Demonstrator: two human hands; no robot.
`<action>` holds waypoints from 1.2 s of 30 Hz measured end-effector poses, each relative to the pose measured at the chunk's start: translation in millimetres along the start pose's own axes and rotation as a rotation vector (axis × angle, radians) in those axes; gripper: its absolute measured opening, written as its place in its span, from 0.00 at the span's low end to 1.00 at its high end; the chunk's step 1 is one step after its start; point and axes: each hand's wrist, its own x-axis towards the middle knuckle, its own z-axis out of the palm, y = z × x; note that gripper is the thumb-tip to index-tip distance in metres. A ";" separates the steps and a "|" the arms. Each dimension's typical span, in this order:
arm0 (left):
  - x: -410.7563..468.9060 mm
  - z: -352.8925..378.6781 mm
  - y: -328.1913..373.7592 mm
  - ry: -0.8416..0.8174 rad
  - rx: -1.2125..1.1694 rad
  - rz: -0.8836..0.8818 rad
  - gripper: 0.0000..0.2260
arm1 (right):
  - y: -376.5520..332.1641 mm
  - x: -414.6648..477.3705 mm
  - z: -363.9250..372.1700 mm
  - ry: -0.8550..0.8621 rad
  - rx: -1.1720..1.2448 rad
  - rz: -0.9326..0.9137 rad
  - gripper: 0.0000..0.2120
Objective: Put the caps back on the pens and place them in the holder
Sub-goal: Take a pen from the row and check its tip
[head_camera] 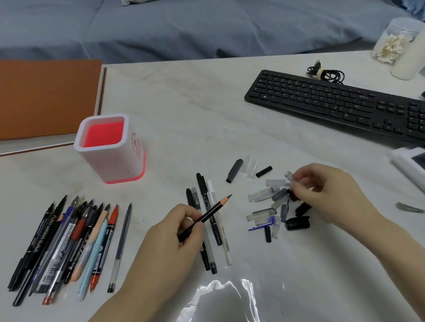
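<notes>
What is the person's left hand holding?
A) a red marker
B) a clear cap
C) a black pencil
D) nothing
C: the left hand grips a black pencil, sharpened tip pointing up and right; the right hand pinches a small clear cap.

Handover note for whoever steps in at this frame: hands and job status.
The left hand grips a black pencil. The right hand pinches a clear cap above the loose caps. The uncapped pens lie fanned at left; four pens lie by the left hand, seemingly capped. The holder holds no pens. Left to do: cap the rest, load all.
</notes>
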 end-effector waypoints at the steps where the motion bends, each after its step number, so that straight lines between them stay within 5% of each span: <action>1: -0.7 -0.7 0.8 -0.004 -0.007 0.010 0.08 | -8.3 -5.5 1.2 -0.044 0.091 -0.024 0.05; 7: -6.0 -7.5 3.0 -0.016 -0.050 0.044 0.08 | -41.0 -31.5 11.2 -0.166 0.430 -0.057 0.11; 25: -19.9 -20.5 6.7 -0.011 -0.002 0.173 0.12 | -66.0 -46.1 41.0 -0.388 0.372 -0.075 0.07; 33: -22.0 -24.1 3.9 -0.135 -0.625 -0.230 0.10 | -74.7 -56.7 63.2 -0.352 0.689 -0.020 0.07; 36: -21.3 -25.0 -4.8 -0.133 -0.598 -0.253 0.08 | -75.1 -59.2 75.1 -0.367 0.700 0.027 0.07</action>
